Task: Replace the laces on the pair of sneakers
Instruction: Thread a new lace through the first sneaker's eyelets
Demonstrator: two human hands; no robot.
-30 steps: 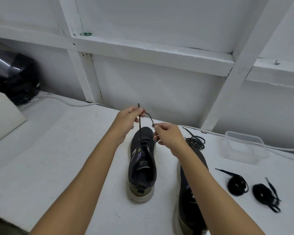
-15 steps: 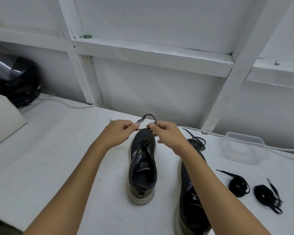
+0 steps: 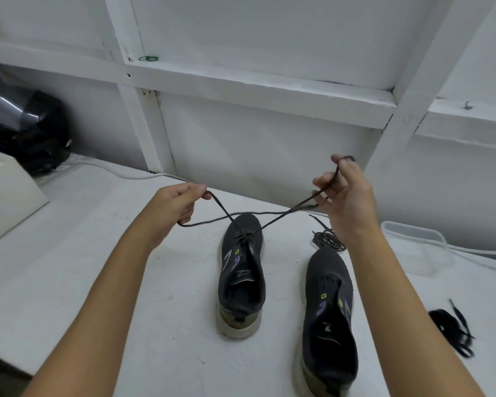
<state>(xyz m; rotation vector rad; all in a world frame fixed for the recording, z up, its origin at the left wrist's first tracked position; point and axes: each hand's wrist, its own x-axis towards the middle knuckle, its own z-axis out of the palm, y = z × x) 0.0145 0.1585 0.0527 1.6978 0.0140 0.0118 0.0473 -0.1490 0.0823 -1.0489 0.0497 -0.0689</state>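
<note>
Two dark sneakers stand on the white table, toes pointing away from me. The left sneaker [image 3: 242,270] has a dark lace [image 3: 281,216] threaded near its toe, and both ends are stretched out sideways, crossing above the shoe. My left hand [image 3: 178,204] pinches one end to the left. My right hand [image 3: 344,193] holds the other end raised to the right, with the lace looped over its fingers. The right sneaker [image 3: 328,310] shows no lace in its eyelets. A coiled grey lace [image 3: 328,240] lies just beyond its toe.
A black coiled lace [image 3: 448,325] lies at the right edge of the table. A clear plastic container [image 3: 413,239] and a white cable [image 3: 476,250] sit behind it. A black helmet [image 3: 23,130] and a beige box [image 3: 6,196] stand far left. A white framed wall closes the back.
Both hands have moved apart from above the left sneaker's toe, pulling the lace ends out to the left and right. The right sneaker is no longer covered by my right arm.
</note>
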